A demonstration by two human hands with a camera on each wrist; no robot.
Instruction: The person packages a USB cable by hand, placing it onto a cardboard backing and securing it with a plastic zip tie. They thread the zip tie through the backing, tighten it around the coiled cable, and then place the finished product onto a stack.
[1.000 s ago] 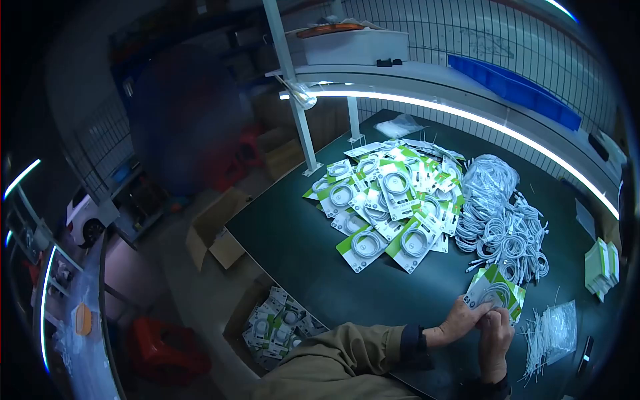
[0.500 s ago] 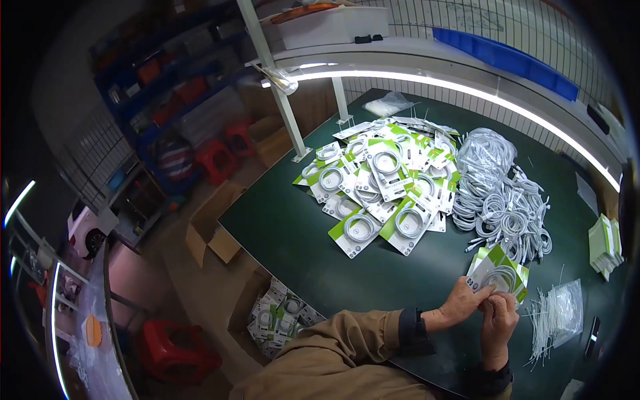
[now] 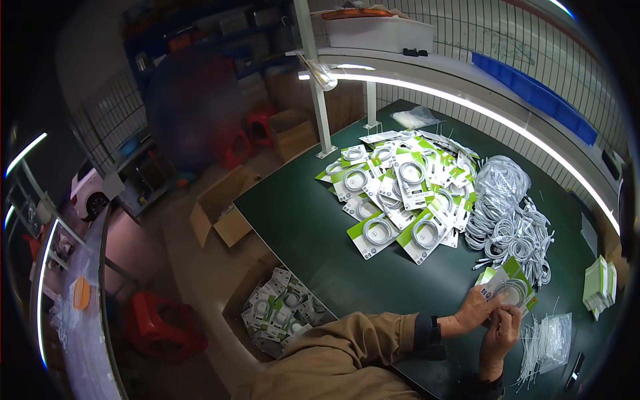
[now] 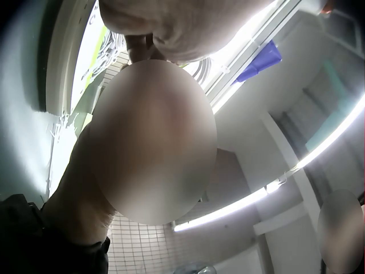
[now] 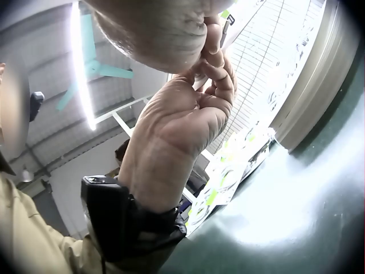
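Observation:
The left hand (image 3: 475, 311) grips a green and white card (image 3: 509, 272) with a coiled grey cable (image 3: 512, 292) on it, near its lower left edge. Curled fingers of the right hand (image 3: 500, 337) pinch the card's lower edge, close against the left fingers. In the left wrist view the left hand (image 4: 182, 25) fills the top, and a blur covers much of the right hand (image 4: 80, 191). The right wrist view has the right hand (image 5: 157, 34) at the top, meeting the left hand (image 5: 177, 125); fingertips are partly hidden.
A pile of carded cables (image 3: 413, 173) lies on the green table (image 3: 287, 200), beside a heap of loose cables (image 3: 510, 233). White ties (image 3: 537, 353) and a clear bag (image 3: 559, 333) lie to the right, near stacked cards (image 3: 599, 287). A carton (image 3: 257, 343) of cards stands below.
The head view has shifted, so the table appears slightly lower and further right than half a second ago. Both hands remain together at the card, with little visible change in their hold.

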